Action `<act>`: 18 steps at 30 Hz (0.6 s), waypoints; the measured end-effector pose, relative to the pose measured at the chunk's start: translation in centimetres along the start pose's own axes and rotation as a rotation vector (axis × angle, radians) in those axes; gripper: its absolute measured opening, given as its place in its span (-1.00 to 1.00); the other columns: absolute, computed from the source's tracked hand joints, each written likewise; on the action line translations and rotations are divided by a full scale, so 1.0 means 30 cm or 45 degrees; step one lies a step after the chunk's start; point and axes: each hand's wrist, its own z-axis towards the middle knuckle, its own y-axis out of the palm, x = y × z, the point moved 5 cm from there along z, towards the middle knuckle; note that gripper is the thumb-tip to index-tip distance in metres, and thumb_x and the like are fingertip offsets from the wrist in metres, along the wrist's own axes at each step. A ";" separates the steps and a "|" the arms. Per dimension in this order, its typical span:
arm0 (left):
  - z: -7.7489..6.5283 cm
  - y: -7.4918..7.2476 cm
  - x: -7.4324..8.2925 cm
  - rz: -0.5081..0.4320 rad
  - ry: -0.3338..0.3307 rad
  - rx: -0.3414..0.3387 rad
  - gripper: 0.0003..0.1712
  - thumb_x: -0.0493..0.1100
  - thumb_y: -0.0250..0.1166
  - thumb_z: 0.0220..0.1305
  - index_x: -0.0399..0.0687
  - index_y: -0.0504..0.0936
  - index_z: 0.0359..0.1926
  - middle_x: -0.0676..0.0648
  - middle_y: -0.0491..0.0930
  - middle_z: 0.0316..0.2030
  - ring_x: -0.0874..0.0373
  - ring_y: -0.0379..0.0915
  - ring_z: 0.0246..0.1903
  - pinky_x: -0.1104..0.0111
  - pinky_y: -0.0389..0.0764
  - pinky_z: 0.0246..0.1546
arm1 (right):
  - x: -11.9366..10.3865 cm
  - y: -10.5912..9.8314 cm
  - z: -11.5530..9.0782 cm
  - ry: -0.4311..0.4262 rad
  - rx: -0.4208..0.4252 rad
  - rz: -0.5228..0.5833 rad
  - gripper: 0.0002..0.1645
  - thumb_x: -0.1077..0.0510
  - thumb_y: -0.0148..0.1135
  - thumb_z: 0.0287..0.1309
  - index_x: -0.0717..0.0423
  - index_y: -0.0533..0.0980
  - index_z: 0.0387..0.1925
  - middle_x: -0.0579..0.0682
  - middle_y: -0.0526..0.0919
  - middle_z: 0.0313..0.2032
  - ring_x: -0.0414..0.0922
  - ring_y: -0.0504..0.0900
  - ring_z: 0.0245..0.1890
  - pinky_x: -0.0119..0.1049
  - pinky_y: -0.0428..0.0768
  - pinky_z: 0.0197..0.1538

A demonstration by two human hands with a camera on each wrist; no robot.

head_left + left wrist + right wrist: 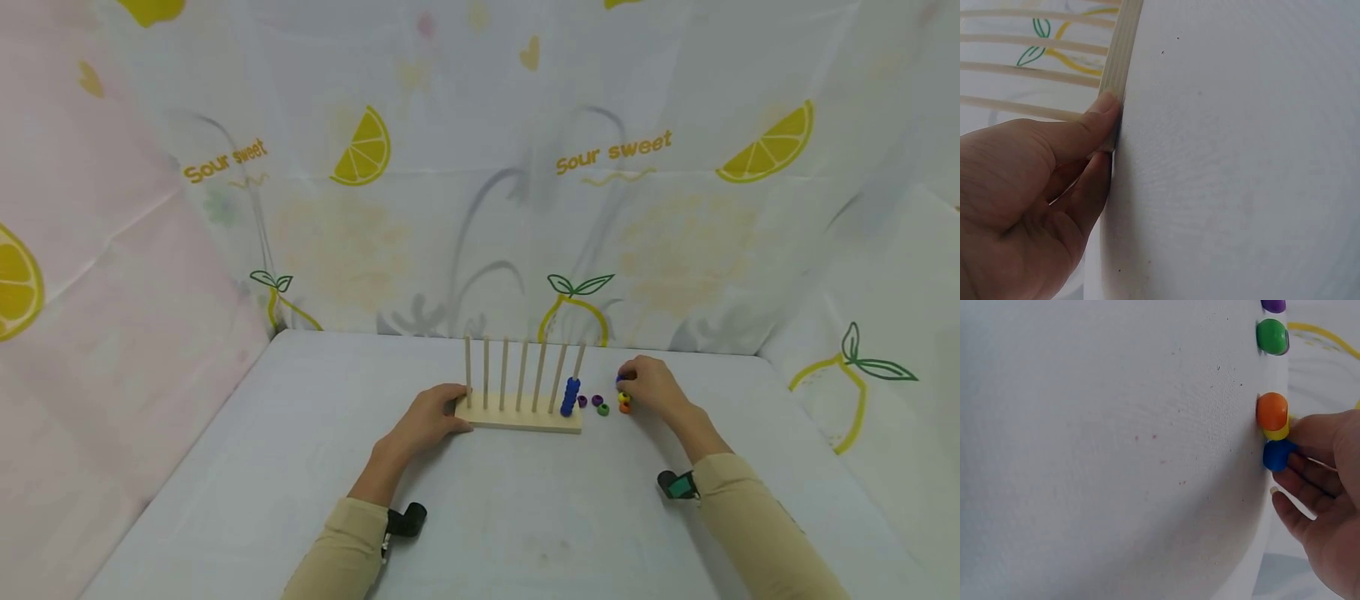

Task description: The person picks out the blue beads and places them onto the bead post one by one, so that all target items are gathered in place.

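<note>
A pale wooden peg rack (pixel 517 418) with several upright pegs stands on the table. Its rightmost peg carries a stack of blue beads (pixel 570 397); the other pegs are bare. My left hand (pixel 426 415) grips the left end of the base, and the left wrist view shows the thumb (pixel 1094 122) pressing on it. Off to the right of the rack, my right hand (pixel 654 385) pinches a blue bead (pixel 1277 455) between thumb and finger, close to the tabletop. Beside that bead are a yellow bead (pixel 624 398) and an orange bead (pixel 1272 411).
Between the rack and my right hand lie a green bead (pixel 603 410) and two purple beads, one (pixel 597 400) behind the green one. White cloth covers the table (pixel 525 517). A lemon-printed curtain (pixel 465 225) hangs behind and at both sides.
</note>
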 end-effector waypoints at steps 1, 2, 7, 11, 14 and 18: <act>0.001 0.000 -0.001 -0.007 -0.008 0.000 -0.27 -0.24 0.52 0.06 -0.20 0.51 0.29 -0.21 0.48 0.31 -0.14 0.31 0.38 0.03 0.32 0.44 | -0.001 -0.003 -0.002 0.001 -0.007 0.003 -0.69 0.24 0.24 0.21 0.39 0.62 -0.07 0.28 0.65 -0.10 0.05 0.59 -0.20 0.01 0.66 -0.03; 0.001 0.000 -0.001 -0.007 -0.010 0.001 -0.27 -0.24 0.52 0.06 -0.20 0.51 0.29 -0.21 0.48 0.31 -0.14 0.32 0.38 0.03 0.32 0.44 | -0.003 -0.005 -0.004 0.002 -0.011 0.004 -0.68 0.23 0.23 0.22 0.38 0.61 -0.06 0.28 0.66 -0.10 0.04 0.60 -0.20 0.00 0.66 -0.03; 0.004 0.002 -0.005 -0.005 -0.009 0.012 -0.28 -0.23 0.52 0.06 -0.19 0.51 0.29 -0.19 0.49 0.30 -0.13 0.32 0.38 0.04 0.33 0.43 | -0.015 -0.026 -0.018 -0.052 0.020 0.005 -0.69 0.25 0.21 0.25 0.37 0.59 -0.03 0.27 0.69 -0.14 0.03 0.61 -0.22 -0.06 0.68 -0.12; 0.005 0.001 -0.006 -0.018 -0.003 0.018 -0.28 -0.24 0.51 0.06 -0.19 0.51 0.29 -0.19 0.49 0.30 -0.13 0.33 0.37 0.03 0.33 0.43 | -0.028 -0.040 -0.025 -0.113 0.079 0.014 -0.70 0.28 0.21 0.23 0.38 0.60 -0.05 0.26 0.70 -0.15 0.06 0.63 -0.20 -0.07 0.70 -0.13; 0.005 0.002 -0.006 -0.026 -0.009 0.015 -0.28 -0.24 0.51 0.07 -0.19 0.51 0.29 -0.19 0.48 0.30 -0.13 0.32 0.38 0.04 0.32 0.44 | -0.037 -0.046 -0.027 -0.148 0.104 0.024 -0.70 0.29 0.22 0.21 0.39 0.60 -0.06 0.27 0.70 -0.15 0.07 0.63 -0.20 -0.04 0.70 -0.11; 0.004 0.004 -0.009 -0.027 -0.008 0.014 -0.28 -0.25 0.51 0.07 -0.20 0.51 0.29 -0.20 0.48 0.30 -0.14 0.32 0.37 0.03 0.33 0.43 | -0.044 -0.050 -0.029 -0.177 0.117 0.025 -0.70 0.28 0.24 0.22 0.37 0.61 -0.05 0.26 0.69 -0.14 0.07 0.63 -0.19 -0.01 0.70 -0.08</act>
